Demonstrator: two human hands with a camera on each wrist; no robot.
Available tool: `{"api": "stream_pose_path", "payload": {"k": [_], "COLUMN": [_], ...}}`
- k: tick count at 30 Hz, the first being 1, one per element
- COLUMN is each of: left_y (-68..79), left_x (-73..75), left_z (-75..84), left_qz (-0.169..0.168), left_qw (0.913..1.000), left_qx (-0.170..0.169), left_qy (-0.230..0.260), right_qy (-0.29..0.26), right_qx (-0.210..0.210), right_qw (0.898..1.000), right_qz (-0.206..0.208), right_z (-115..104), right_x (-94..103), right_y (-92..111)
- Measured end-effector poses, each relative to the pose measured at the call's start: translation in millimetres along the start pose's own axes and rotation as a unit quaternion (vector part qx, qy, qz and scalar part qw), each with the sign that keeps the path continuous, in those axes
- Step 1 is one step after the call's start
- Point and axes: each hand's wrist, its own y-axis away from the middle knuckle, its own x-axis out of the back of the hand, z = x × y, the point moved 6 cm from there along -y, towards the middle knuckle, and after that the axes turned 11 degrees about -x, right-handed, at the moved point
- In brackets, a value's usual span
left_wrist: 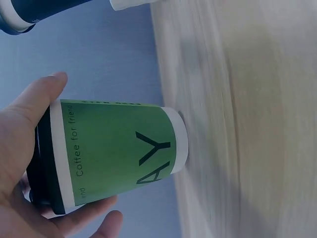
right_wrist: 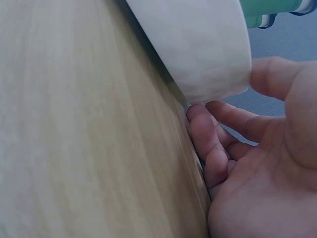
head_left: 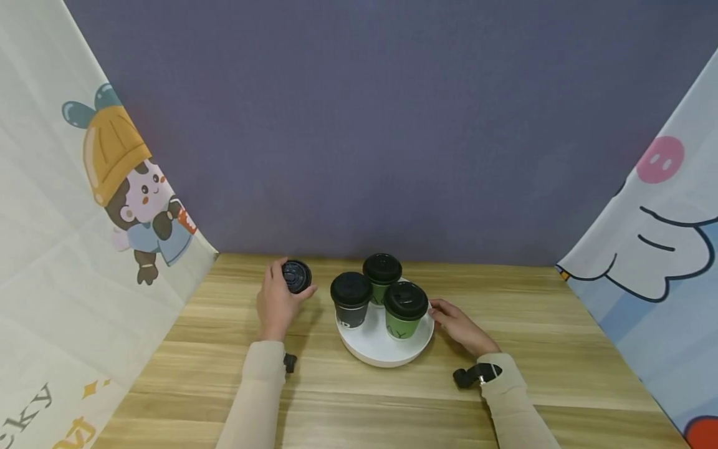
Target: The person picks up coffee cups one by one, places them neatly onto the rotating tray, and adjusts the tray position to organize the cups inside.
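Observation:
My left hand (head_left: 277,301) grips a green paper coffee cup (left_wrist: 119,148) by its black lid (head_left: 296,276), with thumb and fingers around the lid end. The cup is upright with its base at the wooden table; whether it touches the wood I cannot tell. To the right is a round white stand (head_left: 387,355) bearing a dark grey cup (head_left: 351,315) and two green cups, one in front (head_left: 401,327) and one behind (head_left: 378,293), all with black lids. My right hand (head_left: 461,327) pinches the stand's right edge, thumb at its upper rim and fingers curled low beside it.
The wooden table (head_left: 348,411) ends at a grey-blue backdrop (head_left: 381,137). Printed cloths hang at the left (head_left: 50,249) and right (head_left: 673,262). Each wrist wears a black camera strap, the right one (head_left: 477,374) close to the tabletop.

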Motion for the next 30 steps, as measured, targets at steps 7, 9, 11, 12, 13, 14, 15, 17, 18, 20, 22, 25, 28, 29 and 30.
{"api": "stream_pose_path", "payload": {"k": [7,9,11,12,13,14,15,17,18,20,22,25,28,29,30], "left_y": [6.3,7.0,7.1,6.9,6.8,6.7,6.6,6.3,6.3,6.4,6.5,6.8,7.4,7.6,7.7], "left_x": [7.7,9.3,10.9,11.4,12.0,12.7,13.2,13.5,13.4,13.3,12.7,12.3,13.6,14.5,15.5], "left_z": [-0.6,-0.2,0.0,0.1,0.2,0.3,0.4,1.3,1.7,2.6,3.4,5.2,8.1,9.5,11.0], "left_qz": [0.010,0.007,0.006,0.005,0.004,0.004,0.003,0.002,0.001,-0.003,-0.008,-0.019,-0.032,-0.036,-0.041], "left_qw": [0.9997,0.9996,0.9996,0.9996,0.9995,0.9995,0.9995,0.9993,0.9991,0.9986,0.9981,0.9977,0.9974,0.9973,0.9971], "left_qx": [-0.002,-0.002,0.000,0.001,0.002,0.003,0.003,0.001,-0.001,-0.005,-0.008,-0.011,-0.010,-0.011,-0.010], "left_qy": [-0.023,-0.026,-0.027,-0.028,-0.030,-0.031,-0.032,-0.038,-0.043,-0.052,-0.060,-0.064,-0.064,-0.063,-0.063], "right_qy": [-0.007,-0.002,-0.007,-0.005,-0.003,-0.004,-0.005,-0.005,-0.004,-0.007,-0.008,-0.017,-0.027,-0.029,-0.032], "right_qx": [0.000,-0.002,-0.009,-0.008,-0.007,-0.007,-0.007,-0.005,-0.001,0.001,0.004,0.006,0.008,0.007,0.006], "right_qw": [1.000,1.000,1.000,1.000,1.000,1.000,1.000,1.000,1.000,1.000,1.000,1.000,0.999,0.999,0.999], "right_qz": [-0.001,-0.001,0.003,0.003,0.003,0.002,0.004,0.003,0.000,-0.003,-0.009,-0.016,-0.022,-0.022,-0.022], "right_z": [2.3,3.4,4.4,4.4,4.2,4.0,3.9,3.6,3.1,2.5,1.7,0.2,-0.7,-0.8,-0.8], "right_x": [-1.3,-1.1,-0.8,-0.9,-1.0,-1.0,-1.1,-0.5,-0.4,0.0,0.1,-0.3,-0.5,-0.3,0.0], "right_y": [-1.7,-2.3,-3.0,-3.1,-3.3,-3.1,-3.4,-3.3,-3.0,-2.8,-2.3,-0.8,0.5,0.8,1.0]}}
